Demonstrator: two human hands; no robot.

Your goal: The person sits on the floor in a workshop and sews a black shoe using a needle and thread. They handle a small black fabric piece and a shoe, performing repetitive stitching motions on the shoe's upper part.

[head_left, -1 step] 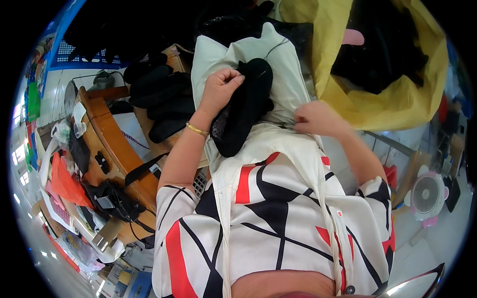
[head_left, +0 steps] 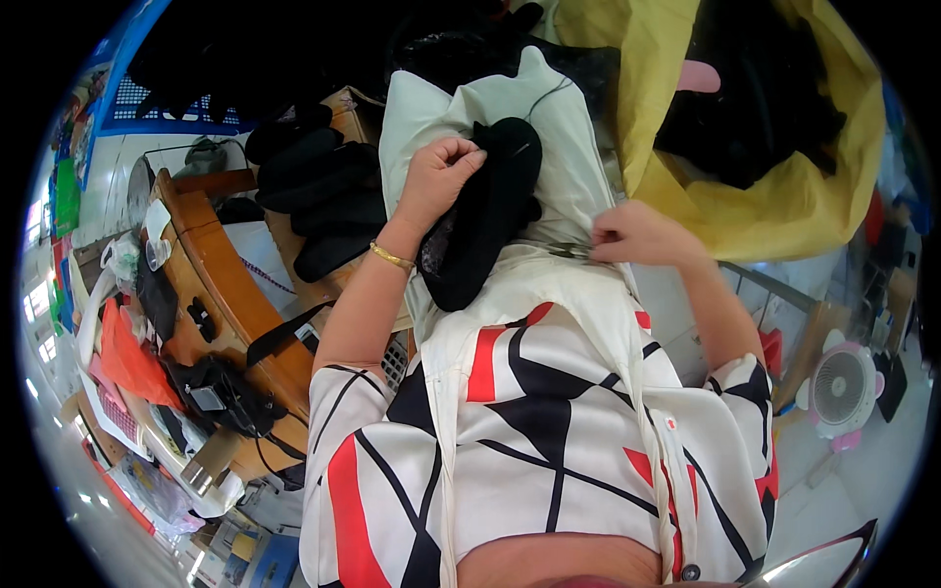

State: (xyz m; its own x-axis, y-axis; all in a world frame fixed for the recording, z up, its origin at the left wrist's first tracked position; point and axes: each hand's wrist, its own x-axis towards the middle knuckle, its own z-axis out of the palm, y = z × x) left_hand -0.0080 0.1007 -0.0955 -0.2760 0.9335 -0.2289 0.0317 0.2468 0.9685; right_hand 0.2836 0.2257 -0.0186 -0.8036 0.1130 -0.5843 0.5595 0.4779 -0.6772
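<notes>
Cluttered workshop surroundings frame a white cloth [head_left: 564, 127] spread over the lap; on the cloth, the left hand [head_left: 438, 176] is clenched, pinching a black fabric piece [head_left: 485, 220], while right of that piece the right hand [head_left: 627, 235] grips small scissors [head_left: 569, 251] against the cloth

Work surface = pale cream cloth [head_left: 569, 127] draped over the lap/bench, running from centre to 12 o'clock. Black fabric piece [head_left: 490, 211] lies on it at centre. Wooden table [head_left: 221, 284] at 9 o'clock carries a stack of black pieces [head_left: 323, 191] and a black device [head_left: 211, 397]
</notes>
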